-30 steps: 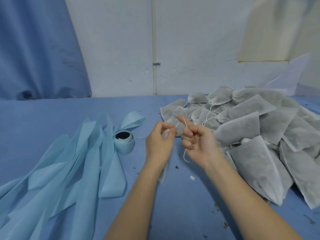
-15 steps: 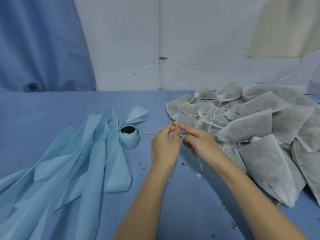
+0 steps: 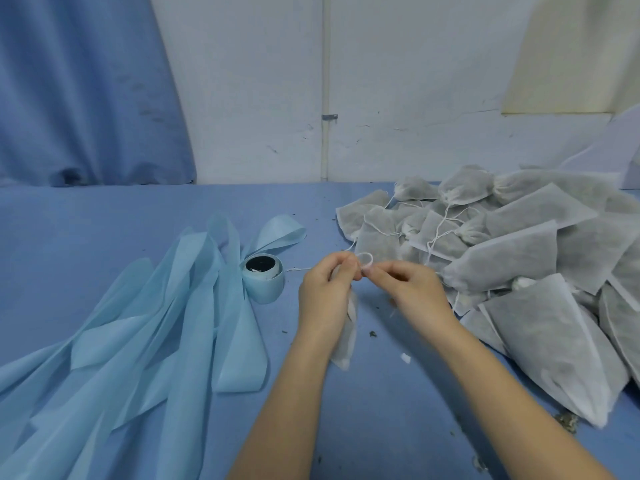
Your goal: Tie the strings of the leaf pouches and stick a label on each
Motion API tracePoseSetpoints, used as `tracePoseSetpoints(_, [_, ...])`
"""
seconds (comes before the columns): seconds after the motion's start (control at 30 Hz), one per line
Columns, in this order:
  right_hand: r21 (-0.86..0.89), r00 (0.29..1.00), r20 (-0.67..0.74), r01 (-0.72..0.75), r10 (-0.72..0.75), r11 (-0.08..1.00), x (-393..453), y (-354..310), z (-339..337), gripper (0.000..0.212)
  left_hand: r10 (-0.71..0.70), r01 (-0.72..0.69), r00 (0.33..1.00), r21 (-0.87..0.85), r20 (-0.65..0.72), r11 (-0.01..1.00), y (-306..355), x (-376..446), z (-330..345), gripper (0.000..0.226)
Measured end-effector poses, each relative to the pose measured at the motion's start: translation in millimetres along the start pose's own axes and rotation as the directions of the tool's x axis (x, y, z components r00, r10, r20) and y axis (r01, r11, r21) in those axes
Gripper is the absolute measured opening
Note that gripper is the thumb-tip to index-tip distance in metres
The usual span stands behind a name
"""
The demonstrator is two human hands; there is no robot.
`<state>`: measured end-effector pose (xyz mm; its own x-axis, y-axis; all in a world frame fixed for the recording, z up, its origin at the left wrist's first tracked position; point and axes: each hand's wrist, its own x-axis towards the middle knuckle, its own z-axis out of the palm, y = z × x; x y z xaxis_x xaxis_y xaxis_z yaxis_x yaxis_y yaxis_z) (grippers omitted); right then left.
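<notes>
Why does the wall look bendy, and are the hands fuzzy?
Head view: the wide lens bows the blue curtain and the wall's edges, while the pipe near the middle looks straight. The left hand and right hand look a little smeared, and the string loop between them is soft. Light is even and dim, with faint shadows and no glare.

There is no writing to read anywhere from where I stand: no print, brand, number or sign.
</notes>
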<state>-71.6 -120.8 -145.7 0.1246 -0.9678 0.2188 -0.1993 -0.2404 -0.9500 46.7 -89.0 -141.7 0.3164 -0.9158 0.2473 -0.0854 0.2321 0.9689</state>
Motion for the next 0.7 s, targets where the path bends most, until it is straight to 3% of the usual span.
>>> tracePoseSetpoints(0.1, [0.082, 0.997, 0.002, -0.082, 0.082, 0.993, 1.1, -1.5, -4.8, 0.015, 0.186, -0.196, 0.98, 0.264, 0.064, 0.944, -1.3, -1.4, -2.5, 0.021])
tracePoseSetpoints(0.17, [0.176, 0.987, 0.034, -0.162, 0.159, 0.971, 2.6, -3.1, -7.0, 0.021, 0.346, -0.35, 0.933, 0.468, 0.098, 0.811, -3.3, 0.1, -1.8, 0.015])
tracePoseSetpoints(0.23, [0.334, 0.972, 0.06, -0.234, 0.227, 0.913, 4.2, -4.1, -8.1, 0.03, 0.433, -0.407, 0.896, 0.564, 0.094, 0.719, -5.4, 0.7, 1.3, 0.013])
tracePoseSetpoints(0.3, [0.412, 0.971, 0.07, -0.235, 0.227, 0.88, 3.7, -4.6, -8.9, 0.032, 0.452, -0.387, 0.891, 0.588, 0.04, 0.711, -6.7, 0.0, 4.6, 0.013])
tracePoseSetpoints(0.4, [0.252, 0.992, 0.025, -0.127, 0.125, 0.959, -2.8, -6.0, -4.6, 0.014, 0.397, -0.309, 0.917, 0.575, -0.031, 0.758, -6.3, -3.4, 10.6, 0.013])
tracePoseSetpoints(0.53, [0.231, 0.993, -0.085, -0.063, 0.085, 0.971, -6.4, -3.7, 4.6, 0.008, 0.186, -0.103, 0.974, 0.484, -0.127, 0.869, 1.0, -5.5, 17.7, 0.017])
tracePoseSetpoints(0.63, [0.442, 0.985, -0.055, -0.122, 0.162, 0.889, -7.1, -6.2, 11.1, 0.014, -0.062, 0.104, 0.988, 0.312, -0.14, 0.944, 8.4, -3.8, 21.1, 0.017])
tracePoseSetpoints(0.7, [0.64, 0.974, 0.043, -0.198, 0.223, 0.743, -5.8, -7.1, 13.3, 0.018, -0.21, 0.218, 0.975, 0.128, -0.073, 0.968, 10.7, -3.6, 21.6, 0.015])
